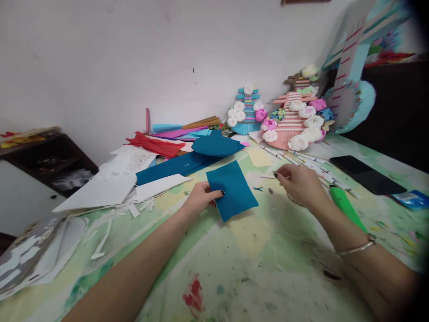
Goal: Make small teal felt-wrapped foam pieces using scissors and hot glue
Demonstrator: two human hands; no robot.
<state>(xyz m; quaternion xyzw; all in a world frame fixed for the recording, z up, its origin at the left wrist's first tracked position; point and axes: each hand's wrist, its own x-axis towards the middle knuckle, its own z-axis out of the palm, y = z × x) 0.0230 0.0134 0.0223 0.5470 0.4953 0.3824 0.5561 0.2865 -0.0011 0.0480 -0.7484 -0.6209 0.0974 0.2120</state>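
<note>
My left hand [200, 197] pinches the left edge of a teal rectangular sheet [236, 192], thumb on top and fingers beneath, tilted a little above the table. To the right, my right hand [300, 182] has thumb and fingertips closed on one end of a thin white stick [267, 176] that points left. Between the hands lie small blue scraps [258, 189] and a small grey bit [271, 191]. Behind the sheet rest a teal lute-shaped cutout [217, 145] and teal strips [167, 167].
White boards [103, 183] and offcuts cover the left side, near red crepe paper [156, 145]. Flower-decorated instrument models, one blue [248, 120] and one pink [288, 127], stand at the back. Several markers [321, 167], a green tube [346, 208] and a black phone [367, 174] lie right.
</note>
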